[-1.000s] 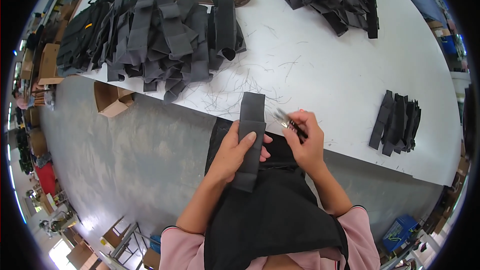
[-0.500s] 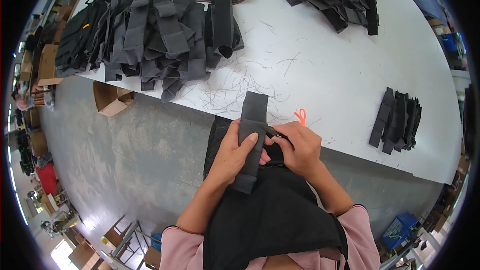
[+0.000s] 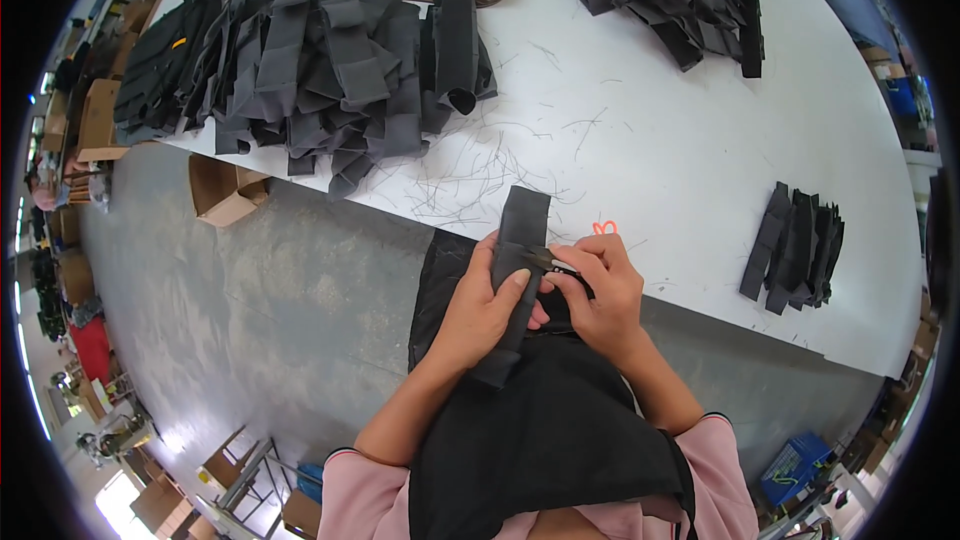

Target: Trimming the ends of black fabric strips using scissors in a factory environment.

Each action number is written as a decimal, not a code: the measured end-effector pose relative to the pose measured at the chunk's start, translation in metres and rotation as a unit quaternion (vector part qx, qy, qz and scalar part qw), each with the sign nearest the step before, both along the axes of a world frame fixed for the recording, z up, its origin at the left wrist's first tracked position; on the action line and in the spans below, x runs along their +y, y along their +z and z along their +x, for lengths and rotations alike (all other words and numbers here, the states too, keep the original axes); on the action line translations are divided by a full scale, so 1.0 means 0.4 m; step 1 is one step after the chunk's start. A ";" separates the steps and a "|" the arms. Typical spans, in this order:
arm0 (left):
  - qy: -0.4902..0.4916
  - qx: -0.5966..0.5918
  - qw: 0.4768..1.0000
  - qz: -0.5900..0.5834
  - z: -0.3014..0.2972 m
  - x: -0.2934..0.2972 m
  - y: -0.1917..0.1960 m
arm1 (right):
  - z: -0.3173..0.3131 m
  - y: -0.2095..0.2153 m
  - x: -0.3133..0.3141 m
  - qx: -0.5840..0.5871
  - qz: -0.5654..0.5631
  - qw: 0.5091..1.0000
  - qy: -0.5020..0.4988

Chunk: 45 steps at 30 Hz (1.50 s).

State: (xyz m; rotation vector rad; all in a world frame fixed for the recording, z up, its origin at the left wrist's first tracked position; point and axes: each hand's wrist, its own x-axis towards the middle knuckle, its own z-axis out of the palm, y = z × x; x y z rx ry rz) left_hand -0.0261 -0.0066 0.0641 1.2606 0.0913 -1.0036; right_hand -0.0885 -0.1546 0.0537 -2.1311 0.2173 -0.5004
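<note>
My left hand (image 3: 482,305) grips a dark grey fabric strip (image 3: 526,215) with folded sections, thumb on top and fingers beneath. The strip slants over my lap, its top end reaching the table's front edge. Closed around a small pair of thread snips (image 3: 543,259), my right hand (image 3: 608,292) sits just right of the strip. The blades lie against the strip's right edge, and an orange cord loop (image 3: 605,228) sticks out above the knuckles. Most of the snips is hidden by my fingers.
Loose thread ends (image 3: 470,180) litter the white table (image 3: 660,155). A large pile of grey strips (image 3: 350,70) lies at the left, beside a black backpack (image 3: 165,70). Another heap (image 3: 680,0) is at the back, and a small neat stack (image 3: 795,245) at the right. A cardboard box (image 3: 225,190) stands below the table's edge.
The strip has shifted slightly right and turned more edge-on in my left hand. The snips' blades have moved up onto the strip's edge. The orange loop sits lower behind my right hand.
</note>
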 end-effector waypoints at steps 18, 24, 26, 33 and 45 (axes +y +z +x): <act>-0.064 -0.094 0.991 0.077 -0.008 -0.009 0.002 | 0.000 -0.012 0.023 -0.011 -0.083 0.996 0.019; -0.048 -0.092 0.992 0.076 -0.013 -0.007 -0.015 | -0.002 -0.003 0.017 -0.034 -0.059 0.998 -0.001; -0.052 -0.096 0.991 0.082 -0.013 -0.009 -0.013 | -0.001 -0.011 0.019 -0.035 -0.069 0.997 0.010; -0.076 -0.096 0.984 0.127 -0.004 -0.010 0.003 | 0.006 -0.008 0.005 0.027 0.068 0.997 0.004; -0.028 -0.003 0.996 0.080 -0.009 0.000 -0.008 | 0.013 -0.027 0.013 0.251 0.564 0.786 0.011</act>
